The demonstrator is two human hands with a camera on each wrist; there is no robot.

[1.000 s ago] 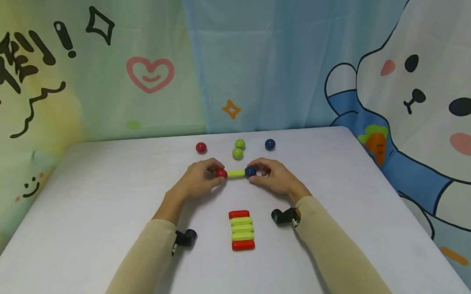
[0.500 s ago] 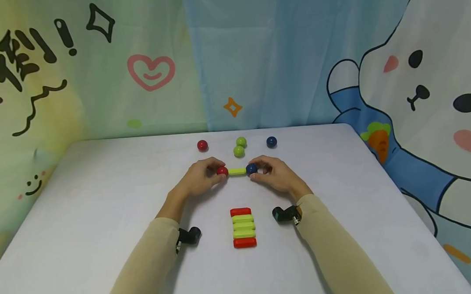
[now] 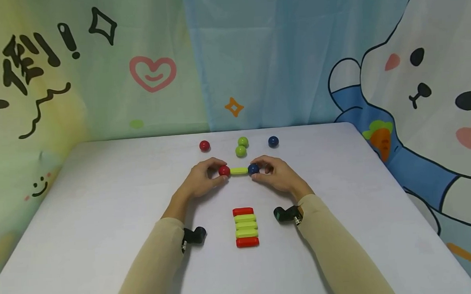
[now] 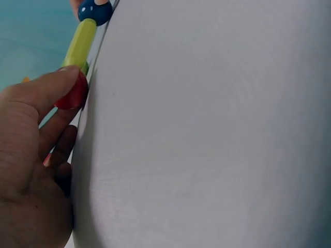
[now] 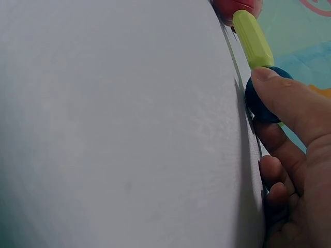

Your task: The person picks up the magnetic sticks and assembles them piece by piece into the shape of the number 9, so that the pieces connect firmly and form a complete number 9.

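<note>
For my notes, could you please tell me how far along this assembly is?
Looks done: a lime stick bridges a red ball and a blue ball. In hand: left hand pinches red, right hand pinches blue. Probably remaining: five other sticks, four other balls.

Clock centred on the held stick [image 3: 238,171], 12 = away from me. My left hand [image 3: 202,179] at 9, pinching the left end ball [image 3: 224,170]; my right hand [image 3: 278,176] at 3, pinching the right end ball [image 3: 253,169]. Stick sits between, touching both. On the table [image 3: 104,205]: near loose ball [image 3: 241,151] at 12, far loose ball [image 3: 242,141] just behind it; first lone ball [image 3: 204,145] at 10, second lone ball [image 3: 273,141] at 2; five sticks [image 3: 246,226] side by side at 6. Curtain [image 3: 271,53] behind table.
</note>
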